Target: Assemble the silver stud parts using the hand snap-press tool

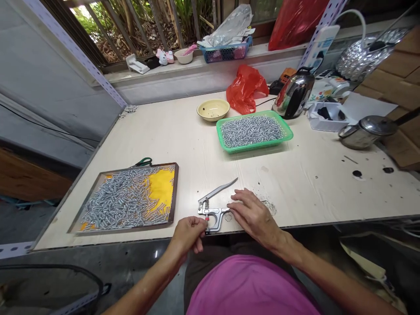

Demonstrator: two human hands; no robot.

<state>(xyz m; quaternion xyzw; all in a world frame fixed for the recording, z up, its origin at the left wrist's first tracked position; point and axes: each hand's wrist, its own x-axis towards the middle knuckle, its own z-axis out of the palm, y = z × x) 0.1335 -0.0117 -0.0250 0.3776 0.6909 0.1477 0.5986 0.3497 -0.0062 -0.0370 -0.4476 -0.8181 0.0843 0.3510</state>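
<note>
Silver snap-fastener pliers [216,213] lie at the table's front edge, their upper handle raised at an angle and a red tip at the jaw. My left hand [190,232] is closed in a pinch right at the jaw. Whatever is between its finger and thumb is too small to make out. At the other end of the pliers is my right hand [252,216], its fingers stretched out and apart, fingertips at the end of the lower frame. To the left, a brown-edged tray [176,183] with a yellow bottom holds a heap of small silver metal tubes [118,199].
A green basket [254,148] full of similar silver pieces stands farther back, beside a cream bowl [213,109] and a red plastic bag [246,89]. Green-handled scissors [143,162] lie behind the tray. A kettle [295,94] and metal pot [367,131] stand at right.
</note>
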